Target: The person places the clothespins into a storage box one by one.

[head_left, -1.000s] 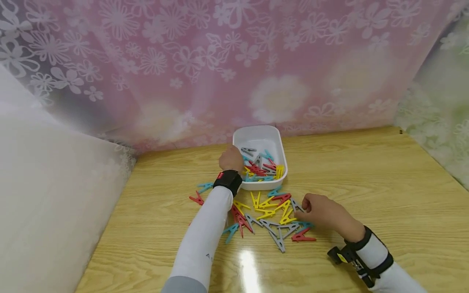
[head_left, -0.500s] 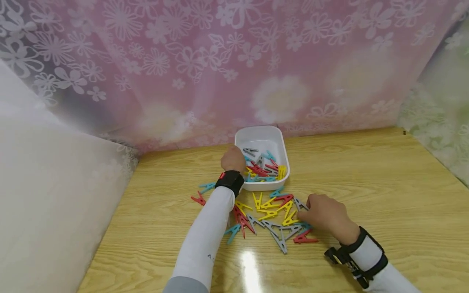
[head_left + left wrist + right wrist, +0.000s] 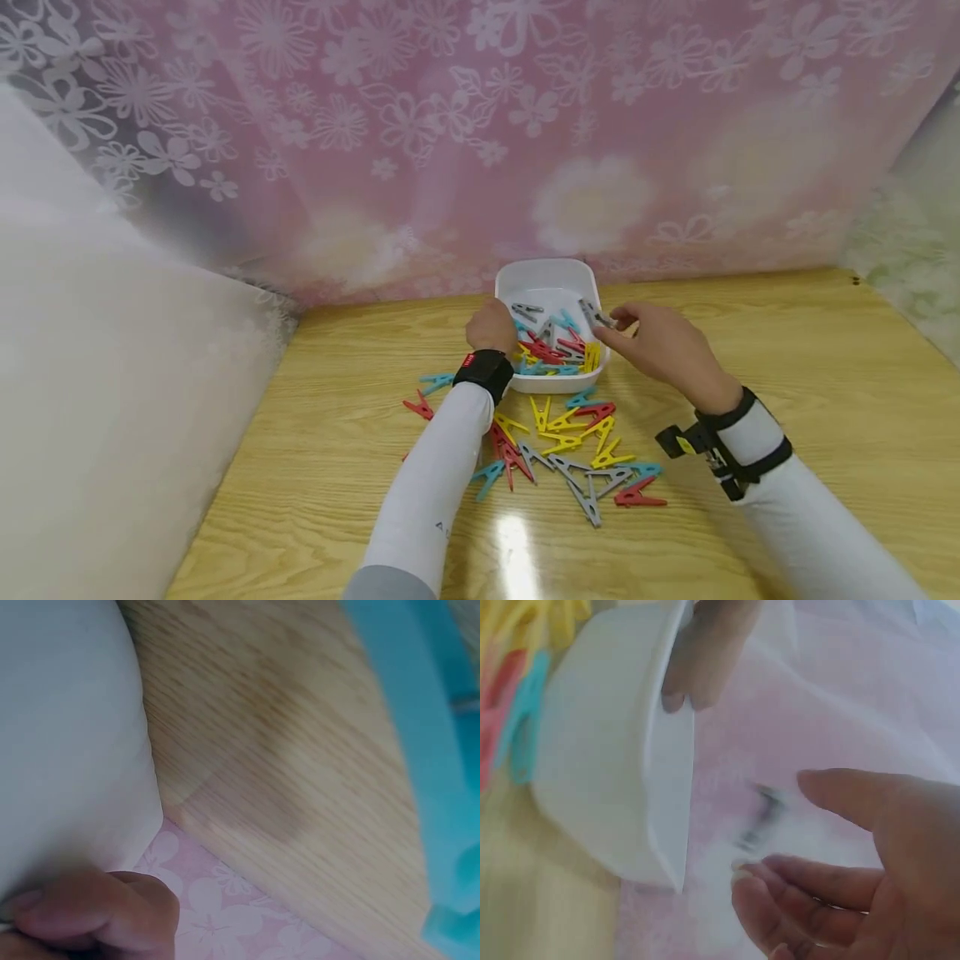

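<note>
A white plastic tub (image 3: pixel 553 385) holds several clothespins in grey, red, yellow and blue. My left hand (image 3: pixel 491 327) grips its left rim, fingers curled over the edge in the left wrist view. Beyond the right rim is my right hand (image 3: pixel 663 346), thumb and fingers spread apart. A grey clothespin (image 3: pixel 594 313) is in the air just off these fingertips, over the tub's right side. In the right wrist view this clothespin (image 3: pixel 760 817) is blurred, with a gap between it and the thumb.
Several loose clothespins lie on the wooden table in front of the tub, among them a yellow clothespin (image 3: pixel 611 454), a red clothespin (image 3: pixel 639 493) and a blue clothespin (image 3: pixel 489 477). A pink flowered curtain (image 3: pixel 450 167) hangs right behind the tub.
My right hand has picked the grey clothespin from the pile's right side, moved up to the tub and let it go. My left hand stays on the rim.
</note>
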The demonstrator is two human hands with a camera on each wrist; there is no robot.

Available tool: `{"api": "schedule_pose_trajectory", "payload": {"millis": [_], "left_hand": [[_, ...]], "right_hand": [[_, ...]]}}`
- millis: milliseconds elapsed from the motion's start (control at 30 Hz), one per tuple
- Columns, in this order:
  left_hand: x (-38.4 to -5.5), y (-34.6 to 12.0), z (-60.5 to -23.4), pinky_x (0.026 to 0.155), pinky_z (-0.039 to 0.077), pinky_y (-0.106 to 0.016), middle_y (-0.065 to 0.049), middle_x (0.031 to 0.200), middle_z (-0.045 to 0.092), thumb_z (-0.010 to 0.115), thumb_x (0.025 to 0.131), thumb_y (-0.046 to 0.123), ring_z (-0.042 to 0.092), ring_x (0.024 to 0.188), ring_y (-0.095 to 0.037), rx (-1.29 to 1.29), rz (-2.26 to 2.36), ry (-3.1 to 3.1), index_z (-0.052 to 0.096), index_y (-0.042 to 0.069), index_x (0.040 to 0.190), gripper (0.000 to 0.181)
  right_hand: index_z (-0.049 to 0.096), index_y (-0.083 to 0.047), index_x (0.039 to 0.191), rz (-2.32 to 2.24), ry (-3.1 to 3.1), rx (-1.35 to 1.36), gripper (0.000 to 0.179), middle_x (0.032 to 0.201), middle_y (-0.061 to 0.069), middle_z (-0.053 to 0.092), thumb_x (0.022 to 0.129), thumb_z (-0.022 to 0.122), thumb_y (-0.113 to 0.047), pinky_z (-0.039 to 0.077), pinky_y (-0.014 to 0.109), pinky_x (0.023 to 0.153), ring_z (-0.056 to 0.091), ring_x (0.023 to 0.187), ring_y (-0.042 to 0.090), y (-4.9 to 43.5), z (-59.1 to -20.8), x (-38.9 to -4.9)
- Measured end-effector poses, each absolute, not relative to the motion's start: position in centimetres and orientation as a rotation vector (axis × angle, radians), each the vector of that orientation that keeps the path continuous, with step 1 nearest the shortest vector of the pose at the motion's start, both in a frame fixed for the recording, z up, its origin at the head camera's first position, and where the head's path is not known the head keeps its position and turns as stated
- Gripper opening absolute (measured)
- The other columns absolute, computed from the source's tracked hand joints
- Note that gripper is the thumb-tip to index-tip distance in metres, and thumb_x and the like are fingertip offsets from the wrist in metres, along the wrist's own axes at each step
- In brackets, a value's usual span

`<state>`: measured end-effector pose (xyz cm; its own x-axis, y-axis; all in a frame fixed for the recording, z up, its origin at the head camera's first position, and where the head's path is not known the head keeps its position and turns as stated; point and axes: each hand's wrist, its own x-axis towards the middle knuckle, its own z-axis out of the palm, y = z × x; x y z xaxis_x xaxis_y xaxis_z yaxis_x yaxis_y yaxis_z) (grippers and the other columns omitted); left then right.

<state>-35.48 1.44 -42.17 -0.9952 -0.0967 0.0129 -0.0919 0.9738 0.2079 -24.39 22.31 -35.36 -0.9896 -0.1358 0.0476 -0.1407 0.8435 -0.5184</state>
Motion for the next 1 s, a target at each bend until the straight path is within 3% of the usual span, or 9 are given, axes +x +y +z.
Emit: {"api": "schedule_pose_trajectory", "payload": {"millis": [100,200,400,567,733,1000], "left_hand": [[-35.4,1.8,-42.5,0.055,0.051,-0.033,-0.011,0.077,0.064,0.051,0.100,0.024,0.063,0.062,-0.021,0.139,-0.331,-3.111,0.054,-0.001,0.122,0.033],[-35.5,1.9,-42.6,0.056,0.052,-0.033,-0.010,0.078,0.065,0.050,0.100,0.025,0.063,0.064,-0.021,0.119,-0.317,-3.124,0.053,0.000,0.124,0.035],[-36.0,1.2,-42.7,0.058,0.052,-0.034,-0.010,0.081,0.065,0.050,0.100,0.025,0.064,0.067,-0.022,0.113,-0.291,-3.112,0.053,0.001,0.124,0.034],[-35.9,1.1,-42.4,0.056,0.052,-0.033,-0.010,0.082,0.066,0.049,0.100,0.025,0.064,0.067,-0.022,0.100,-0.274,-3.132,0.053,0.001,0.124,0.034],[-35.7,1.1,-42.1,0.055,0.052,-0.033,-0.010,0.081,0.065,0.049,0.100,0.025,0.064,0.066,-0.022,0.116,-0.279,-3.121,0.056,0.001,0.120,0.032],[-35.7,1.4,-42.0,0.059,0.054,-0.034,-0.011,0.083,0.065,0.049,0.100,0.024,0.065,0.069,-0.023,0.143,-0.344,-3.121,0.056,0.000,0.116,0.030]], "right_hand": [[0.060,0.000,0.123,0.857,-2.999,0.272,0.060,0.109,0.015,0.063,0.093,0.055,-0.052,0.050,0.037,0.061,0.060,0.085,0.026,21.6,-35.6,-25.0],[0.060,0.000,0.121,0.890,-2.988,0.302,0.051,0.108,0.014,0.064,0.095,0.055,-0.044,0.051,0.039,0.065,0.061,0.088,0.028,21.6,-36.3,-24.8],[0.065,-0.003,0.111,0.966,-2.946,0.385,0.032,0.096,0.009,0.065,0.096,0.057,-0.031,0.047,0.035,0.061,0.058,0.079,0.022,22.2,-37.8,-24.4],[0.066,-0.006,0.110,0.980,-2.979,0.619,0.022,0.091,0.000,0.062,0.096,0.060,-0.021,0.047,0.031,0.063,0.056,0.078,0.015,23.3,-38.7,-23.2],[0.066,-0.009,0.110,1.020,-3.089,0.868,0.021,0.094,-0.006,0.059,0.093,0.064,-0.022,0.047,0.028,0.065,0.053,0.077,0.010,24.3,-40.0,-21.6],[0.067,-0.011,0.110,1.109,-3.148,0.997,0.026,0.100,-0.003,0.057,0.087,0.071,-0.022,0.045,0.025,0.064,0.051,0.076,0.010,25.2,-42.2,-20.4]]}}
